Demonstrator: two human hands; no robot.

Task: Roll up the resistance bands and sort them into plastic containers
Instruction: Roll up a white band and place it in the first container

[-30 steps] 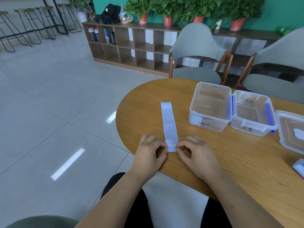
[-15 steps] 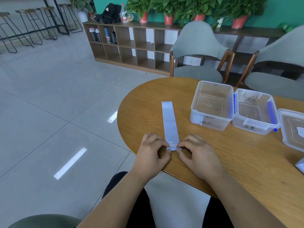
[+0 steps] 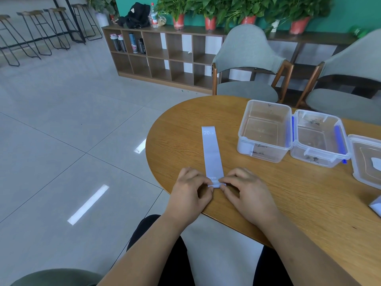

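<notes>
While the band [image 3: 212, 151] lies flat on the counter [image 3: 288, 193], I see its near end curled into a small roll. My left hand [image 3: 191, 190] pinches that roll from the left, my right hand [image 3: 246, 193] from the right. Two open boxes [image 3: 266, 131] stand to the right, side by side.

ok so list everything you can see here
resistance band: 1, pale lilac, flat on table, near end slightly rolled
left container: 1, clear, open, right of band
right container: 1, clear, blue clips, beside the left one
table: 1, wood, rounded
chairs: 2, grey, behind table
shelf unit: 1, brown, back wall
potted plants: several, red pots, on shelf
left hand: 1, pinching band's near end
right hand: 1, same end
</notes>
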